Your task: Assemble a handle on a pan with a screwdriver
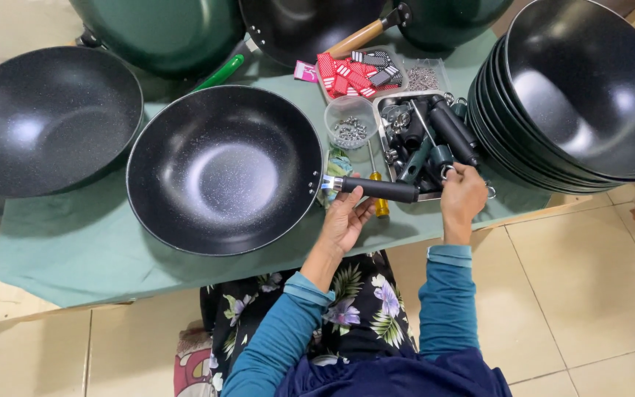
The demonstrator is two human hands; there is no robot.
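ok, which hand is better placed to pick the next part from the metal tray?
Right, probably: the right hand is already at the metal tray of black handles, while the left hand supports the black wok handle.

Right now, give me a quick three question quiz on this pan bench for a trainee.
1. True or false: the left hand supports the black handle of the middle wok.
2. Where is the right hand? A) in the parts tray B) on the stacked woks C) on the floor
3. What lies under the woks, covering the table?

Key:
1. True
2. A
3. A green cloth
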